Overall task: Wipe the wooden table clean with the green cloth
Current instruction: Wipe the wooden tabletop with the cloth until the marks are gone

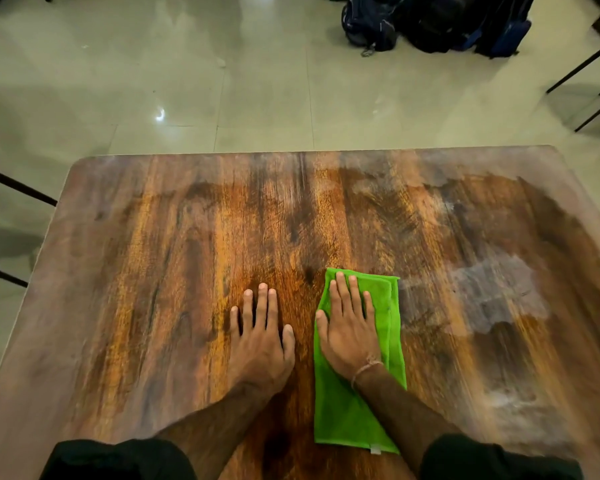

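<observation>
While the right hand (349, 327) is pressing the folded green microfibre cloth (357, 410) flat at lower centre, fingers straight and close together, wiping is underway. The left hand (262, 336) (fingers slightly spread) is bracing on the brown wooden table (153, 254); the next stroke probably needs to reach the whitish smears (492, 289) at right.

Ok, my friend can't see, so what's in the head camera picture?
A person's right hand presses a folded green cloth flat on a wooden table, while the left hand rests flat beside it. The table's right side shows pale smears.

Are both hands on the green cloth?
No, only the right hand presses the green cloth; the left hand rests on bare table.
</observation>
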